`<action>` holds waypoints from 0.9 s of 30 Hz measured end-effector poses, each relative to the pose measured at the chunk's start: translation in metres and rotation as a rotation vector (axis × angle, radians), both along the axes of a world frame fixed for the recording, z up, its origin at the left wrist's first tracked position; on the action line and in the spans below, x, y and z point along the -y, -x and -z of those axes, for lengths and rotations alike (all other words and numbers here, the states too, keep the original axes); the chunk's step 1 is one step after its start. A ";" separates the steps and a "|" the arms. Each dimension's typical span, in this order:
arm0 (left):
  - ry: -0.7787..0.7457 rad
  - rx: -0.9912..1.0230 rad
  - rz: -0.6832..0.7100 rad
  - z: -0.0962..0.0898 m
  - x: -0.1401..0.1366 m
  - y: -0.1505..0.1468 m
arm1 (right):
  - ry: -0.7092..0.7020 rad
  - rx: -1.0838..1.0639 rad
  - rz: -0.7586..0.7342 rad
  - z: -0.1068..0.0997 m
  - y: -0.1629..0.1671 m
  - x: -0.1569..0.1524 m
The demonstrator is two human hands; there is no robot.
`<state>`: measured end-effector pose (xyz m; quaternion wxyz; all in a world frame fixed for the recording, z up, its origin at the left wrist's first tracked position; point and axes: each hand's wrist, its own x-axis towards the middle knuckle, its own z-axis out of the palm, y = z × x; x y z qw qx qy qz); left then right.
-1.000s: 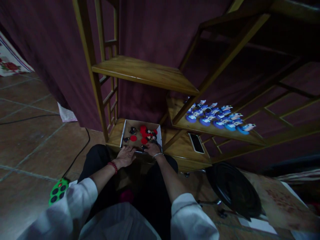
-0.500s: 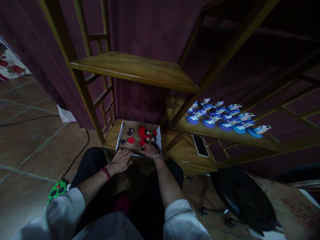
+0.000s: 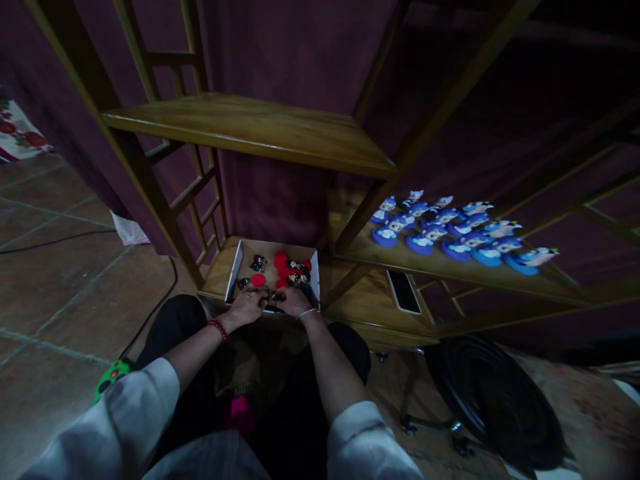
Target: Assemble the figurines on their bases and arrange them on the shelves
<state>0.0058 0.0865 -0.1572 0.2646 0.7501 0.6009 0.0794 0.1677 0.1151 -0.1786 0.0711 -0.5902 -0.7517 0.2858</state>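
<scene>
A shallow cardboard box (image 3: 234,270) stands on the low wooden shelf before me. Inside it lie small dark figure parts (image 3: 259,263), a round red disc (image 3: 258,280), and a cluster of red discs with dark figure parts (image 3: 296,270) on the right. My right hand (image 3: 293,301) is closed at the box's front edge, pinching a small dark piece (image 3: 273,298). Right beside it my left hand (image 3: 250,305) has its fingers curled toward the same piece. The fingers of both hands nearly meet and partly hide what is between them.
Several blue-based figurines (image 3: 427,237) stand in rows on the higher shelf (image 3: 500,277) at right. Below it lies a phone (image 3: 403,291). A wooden shelf board (image 3: 250,130) overhangs the box. A black round stool (image 3: 495,400) is at right, a green device (image 3: 111,379) on the floor at left.
My left hand has moved from lying flat at the box's front edge to the right, its fingers curling in beside my right hand. My right hand stays at the box front with the small piece.
</scene>
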 end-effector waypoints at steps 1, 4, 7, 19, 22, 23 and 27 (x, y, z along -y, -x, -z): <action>0.002 0.006 -0.004 0.002 -0.002 -0.002 | -0.008 0.009 -0.004 -0.001 0.000 0.000; 0.013 0.026 0.002 0.006 -0.009 -0.008 | -0.028 0.013 -0.022 -0.004 0.000 0.000; 0.010 0.058 -0.001 0.009 -0.015 -0.012 | -0.029 -0.050 -0.025 -0.004 0.000 0.000; -0.064 0.150 -0.170 0.028 -0.023 -0.010 | 0.030 -0.423 0.039 0.016 0.001 -0.004; -0.075 0.142 -0.205 0.028 -0.024 -0.011 | 0.023 -0.459 0.066 0.017 0.001 -0.006; -0.077 0.137 -0.214 0.028 -0.024 -0.011 | 0.015 -0.461 0.072 0.018 0.001 -0.006; -0.079 0.110 -0.235 0.026 -0.023 -0.011 | -0.043 -0.413 0.142 0.016 -0.001 -0.011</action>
